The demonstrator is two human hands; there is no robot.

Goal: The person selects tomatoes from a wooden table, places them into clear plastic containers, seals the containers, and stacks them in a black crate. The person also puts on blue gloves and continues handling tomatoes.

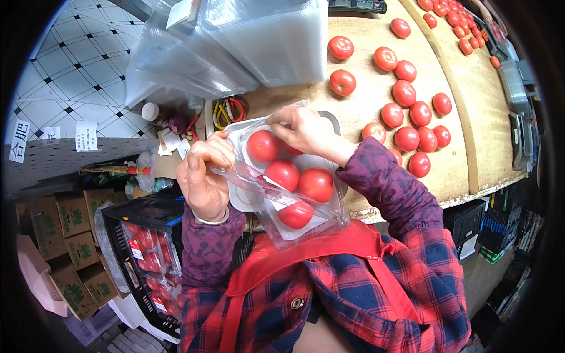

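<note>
A clear plastic clamshell (pixel 265 212) holding several red tomatoes (pixel 316 185) is tilted in front of my chest. Its near end reaches my apron. My left hand (pixel 206 174) pinches an edge of the clear plastic on the left side. My right hand (pixel 304 132) bends over the far side, fingertips close to a tomato that it partly hides; whether they grip plastic or fruit is unclear. A white strip shows beneath the plastic among the tomatoes. Under the clamshell lies a pale tray-like surface (pixel 240 196), mostly covered.
Loose tomatoes (pixel 406 138) are spread over the wooden table (pixel 454 163) on the right. Stacked clear containers (pixel 269 44) stand at the far left of it. A black crate (pixel 117 229) of packed tomatoes is at lower left. Another person's hand (pixel 485 15) shows at top right.
</note>
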